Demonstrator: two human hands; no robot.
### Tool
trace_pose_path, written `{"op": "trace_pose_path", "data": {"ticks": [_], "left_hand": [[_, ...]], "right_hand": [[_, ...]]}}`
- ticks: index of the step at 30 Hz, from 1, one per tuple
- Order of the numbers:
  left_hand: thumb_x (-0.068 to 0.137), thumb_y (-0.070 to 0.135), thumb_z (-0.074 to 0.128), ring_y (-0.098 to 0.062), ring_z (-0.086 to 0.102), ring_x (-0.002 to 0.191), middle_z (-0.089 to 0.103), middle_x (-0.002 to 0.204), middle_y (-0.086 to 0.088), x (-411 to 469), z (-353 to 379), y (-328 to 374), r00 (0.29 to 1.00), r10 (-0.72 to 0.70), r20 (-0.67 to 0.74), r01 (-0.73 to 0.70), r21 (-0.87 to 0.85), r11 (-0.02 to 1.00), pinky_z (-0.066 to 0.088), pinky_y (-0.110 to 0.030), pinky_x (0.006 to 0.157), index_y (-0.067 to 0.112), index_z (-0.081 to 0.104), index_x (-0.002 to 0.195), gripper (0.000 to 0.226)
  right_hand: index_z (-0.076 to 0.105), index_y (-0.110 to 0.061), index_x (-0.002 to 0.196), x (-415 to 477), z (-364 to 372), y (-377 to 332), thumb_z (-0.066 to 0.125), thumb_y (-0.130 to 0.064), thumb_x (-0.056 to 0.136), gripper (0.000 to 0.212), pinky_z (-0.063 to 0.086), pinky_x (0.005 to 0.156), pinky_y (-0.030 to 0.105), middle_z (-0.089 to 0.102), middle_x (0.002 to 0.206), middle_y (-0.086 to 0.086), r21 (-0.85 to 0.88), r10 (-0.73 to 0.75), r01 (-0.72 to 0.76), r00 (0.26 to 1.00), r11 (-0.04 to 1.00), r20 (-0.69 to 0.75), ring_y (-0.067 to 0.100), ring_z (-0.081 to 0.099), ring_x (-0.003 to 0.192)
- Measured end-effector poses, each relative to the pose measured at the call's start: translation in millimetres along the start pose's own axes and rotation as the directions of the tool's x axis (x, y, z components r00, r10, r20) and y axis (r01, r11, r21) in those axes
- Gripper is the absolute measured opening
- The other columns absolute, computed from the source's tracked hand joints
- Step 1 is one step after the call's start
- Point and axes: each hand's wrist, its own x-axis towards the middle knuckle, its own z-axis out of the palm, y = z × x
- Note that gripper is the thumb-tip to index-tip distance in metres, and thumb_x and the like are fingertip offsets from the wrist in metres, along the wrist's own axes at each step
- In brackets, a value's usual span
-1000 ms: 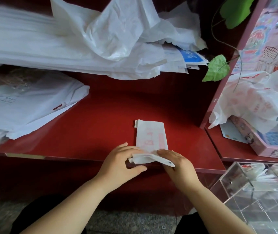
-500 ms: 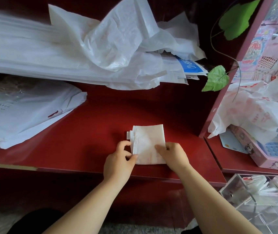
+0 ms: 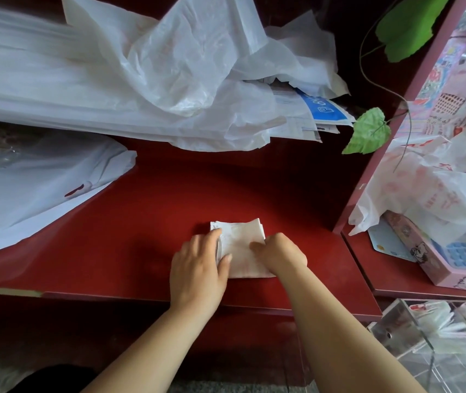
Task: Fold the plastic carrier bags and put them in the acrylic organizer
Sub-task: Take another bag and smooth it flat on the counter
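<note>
Fingers (image 3: 207,238) of the left hand (image 3: 197,268) lay flat on the folded bag (image 3: 240,251), pressing its left side. Those of the right hand (image 3: 283,255) were bent on its right side; pinching or not, I could not tell. The bag lay on the red table (image 3: 141,236).

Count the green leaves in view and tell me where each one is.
2. The large leaf hangs at the top right corner. The small leaf hangs lower, just right of the paper stack. More may be out of frame.
</note>
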Motion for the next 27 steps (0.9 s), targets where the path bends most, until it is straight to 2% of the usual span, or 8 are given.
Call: {"op": "trace_pose_path", "data": {"ticks": [2,5,15,17,19,21,24,27], "left_hand": [[0.079,0.034,0.042,-0.028,0.060,0.096,0.065,0.104,-0.011,6,1,1,0.977,0.130,0.171,-0.142,0.062,0.988,0.052,-0.037,0.076,0.008,0.063,0.112,0.047],[0.092,0.044,0.007,-0.012,0.002,0.142,0.010,0.155,0.001,14,2,-2,0.848,0.109,0.519,-0.187,0.100,0.977,-0.002,-0.026,0.112,0.017,0.019,0.146,0.062],[0.099,0.041,0.017,-0.009,-0.015,0.141,-0.015,0.155,0.003,21,5,-1,0.730,-0.024,0.683,-0.168,0.215,0.962,-0.012,-0.033,0.112,0.022,-0.004,0.148,0.056],[0.100,0.040,0.016,-0.009,-0.017,0.140,-0.016,0.154,0.003,22,5,-2,0.715,-0.025,0.698,-0.181,0.219,0.959,-0.013,-0.034,0.112,0.023,-0.006,0.147,0.055],[0.100,0.040,0.015,-0.010,-0.017,0.140,-0.017,0.154,0.003,22,6,-3,0.713,-0.018,0.701,-0.193,0.221,0.956,-0.013,-0.034,0.112,0.023,-0.006,0.147,0.055],[0.099,0.041,0.015,-0.010,-0.017,0.140,-0.016,0.154,0.003,21,8,-5,0.714,-0.020,0.700,-0.198,0.230,0.953,-0.013,-0.034,0.112,0.022,-0.006,0.147,0.056],[0.099,0.041,0.015,-0.010,-0.017,0.140,-0.016,0.154,0.004,19,8,-5,0.722,-0.035,0.691,-0.195,0.252,0.948,-0.012,-0.034,0.112,0.021,-0.007,0.147,0.056],[0.099,0.042,0.010,-0.008,-0.017,0.140,-0.016,0.154,0.006,18,8,-5,0.737,0.010,0.676,-0.212,0.217,0.953,-0.013,-0.032,0.112,0.022,-0.009,0.147,0.055]], "right_hand": [[0.060,-0.010,0.109,1,-1,-2,0.043,-0.033,0.093,0.033,0.037,0.068,0.025,0.058,0.091,0.003,-0.017,0.014,-0.014,1.000,1.000,0.012,0.024,0.056,0.083],[0.057,-0.008,0.113,1,-3,-4,0.040,-0.033,0.095,0.035,0.039,0.072,0.026,0.062,0.103,0.007,-0.047,0.024,-0.023,1.000,0.999,0.014,0.026,0.060,0.099],[0.004,-0.018,0.146,-4,13,11,0.036,-0.018,0.096,0.060,0.037,0.066,0.028,0.036,0.137,0.007,-0.121,-0.104,0.071,0.952,0.990,-0.287,0.025,0.053,0.109],[-0.004,-0.021,0.147,-5,11,20,0.034,-0.014,0.096,0.064,0.038,0.088,0.030,0.017,0.149,0.009,-0.241,-0.187,0.104,0.917,0.965,-0.353,0.023,0.037,0.125],[0.009,-0.016,0.148,-8,11,30,0.035,-0.007,0.092,0.062,0.026,0.107,0.034,0.006,0.155,0.011,-0.308,-0.293,0.173,0.866,0.936,-0.405,0.028,0.022,0.137],[0.041,-0.004,0.135,-6,17,38,0.039,-0.005,0.085,0.050,0.036,0.104,0.044,0.032,0.146,0.020,-0.328,-0.518,0.403,0.713,0.854,-0.472,0.035,0.038,0.131],[0.045,-0.006,0.134,-14,18,45,0.003,-0.060,0.090,0.081,0.020,0.111,0.040,0.037,0.145,0.011,-0.424,-0.713,0.619,0.695,0.661,-0.096,0.025,0.038,0.133],[0.008,-0.018,0.148,-21,11,53,-0.023,-0.087,0.040,0.132,-0.014,0.107,0.021,-0.001,0.155,-0.005,-0.390,-0.587,0.594,0.795,0.703,0.153,0.005,-0.005,0.141]]}}
